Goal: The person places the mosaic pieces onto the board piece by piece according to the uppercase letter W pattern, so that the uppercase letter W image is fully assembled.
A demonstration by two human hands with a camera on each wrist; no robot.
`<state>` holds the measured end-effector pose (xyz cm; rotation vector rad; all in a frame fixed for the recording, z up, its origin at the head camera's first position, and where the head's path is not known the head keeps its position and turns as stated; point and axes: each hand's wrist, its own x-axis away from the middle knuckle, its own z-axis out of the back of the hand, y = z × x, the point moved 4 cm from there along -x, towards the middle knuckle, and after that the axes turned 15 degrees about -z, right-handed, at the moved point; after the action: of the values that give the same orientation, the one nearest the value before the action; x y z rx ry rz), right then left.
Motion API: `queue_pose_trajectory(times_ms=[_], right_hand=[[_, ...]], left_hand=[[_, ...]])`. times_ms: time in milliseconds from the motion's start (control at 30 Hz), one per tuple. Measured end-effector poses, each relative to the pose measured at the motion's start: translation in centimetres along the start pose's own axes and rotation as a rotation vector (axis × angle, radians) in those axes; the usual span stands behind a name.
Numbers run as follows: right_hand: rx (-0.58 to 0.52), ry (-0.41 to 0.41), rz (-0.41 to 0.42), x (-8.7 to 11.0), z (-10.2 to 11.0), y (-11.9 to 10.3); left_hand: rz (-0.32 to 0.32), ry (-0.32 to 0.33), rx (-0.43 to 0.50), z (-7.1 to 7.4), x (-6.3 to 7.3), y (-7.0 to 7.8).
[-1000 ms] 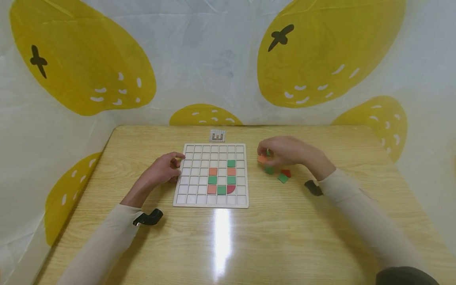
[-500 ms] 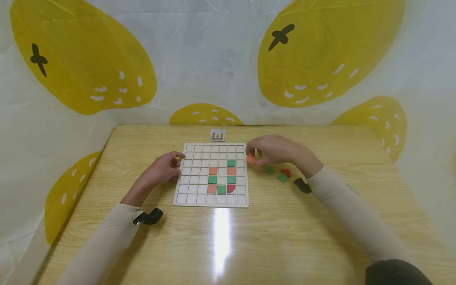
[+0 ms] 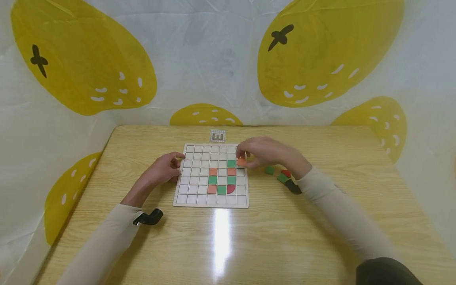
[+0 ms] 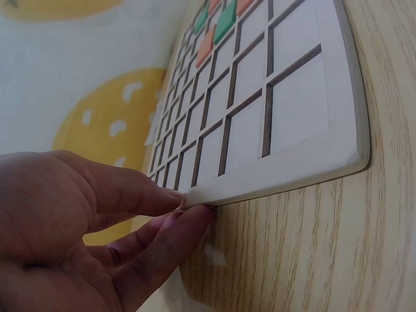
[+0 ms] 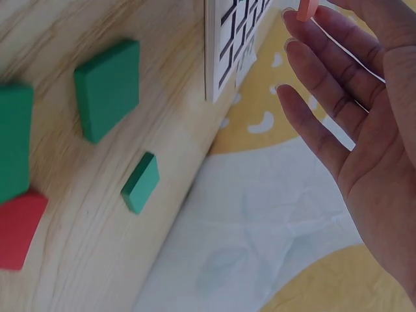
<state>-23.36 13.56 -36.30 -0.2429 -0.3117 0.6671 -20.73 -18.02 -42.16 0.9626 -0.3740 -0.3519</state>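
A: What does the right hand [image 3: 261, 152] have?

B: An orange tile [image 3: 242, 162], pinched between thumb and fingertips. In the right wrist view the other fingers stretch out, slightly apart, at upper right.

A: Where is that tile?

B: Near the centre of the head view, over the right-hand column of the board [image 3: 210, 206], just beside a green tile [image 3: 231, 163]. I can't tell whether it touches the board.

A: And the left hand [image 3: 164, 168]?

B: Loosely bent, thumb and forefinger apart, tips against the board's left rim.

A: What sits in the grid?

B: Going down from that green tile: orange, green, then a red rounded piece [image 3: 231, 189]. Left of those, a shorter column runs orange, green, orange, and one green tile [image 3: 221, 190] links the two at the bottom.

A: Any loose ones?

B: On the bench [image 3: 171, 253], right of the board. The right wrist view shows three green tiles [image 5: 110, 91] and a red piece [image 5: 19, 231], which touches one of them.

A: The arms?

B: Light-sleeved, slanting inward from the lower left and lower right corners.
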Motion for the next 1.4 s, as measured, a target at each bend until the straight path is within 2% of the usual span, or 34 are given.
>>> queue_pose_trajectory(times_ms=[333, 533, 933, 1400], right_hand=[[-0.007, 0.017, 0.052, -1.3, -0.8, -0.8], [0.008, -0.012, 0.026, -2.1, -1.3, -1.0], [0.002, -0.054, 0.070, -3.6, -1.7, -2.5], [0.015, -0.096, 0.085, -5.4, -2.4, -4.4]], left_hand=[[0.008, 0.005, 0.001, -0.1, 0.1, -0.3], [-0.002, 0.005, 0.004, -0.1, 0.1, -0.2], [-0.006, 0.007, 0.000, 0.0, 0.1, 0.1], [0.009, 0.007, -0.016, 0.1, 0.2, 0.3]])
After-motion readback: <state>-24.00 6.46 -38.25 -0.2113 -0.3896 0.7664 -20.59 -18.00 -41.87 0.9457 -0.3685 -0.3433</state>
